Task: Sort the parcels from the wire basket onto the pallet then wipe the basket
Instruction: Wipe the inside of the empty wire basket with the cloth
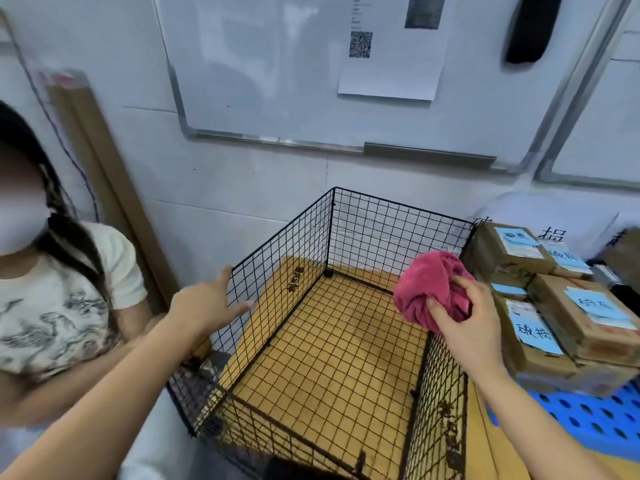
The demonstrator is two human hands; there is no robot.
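Note:
The black wire basket stands in the middle with nothing inside, its mesh floor over a wooden surface. My left hand rests against the top edge of its left wall, fingers spread. My right hand grips a bunched pink cloth above the basket's right side. Several brown cardboard parcels with blue labels are stacked on the blue perforated pallet to the right.
A person in a white patterned shirt stands close at the left. Long cardboard tubes lean on the wall behind them. A whiteboard with a printed sheet hangs above the basket.

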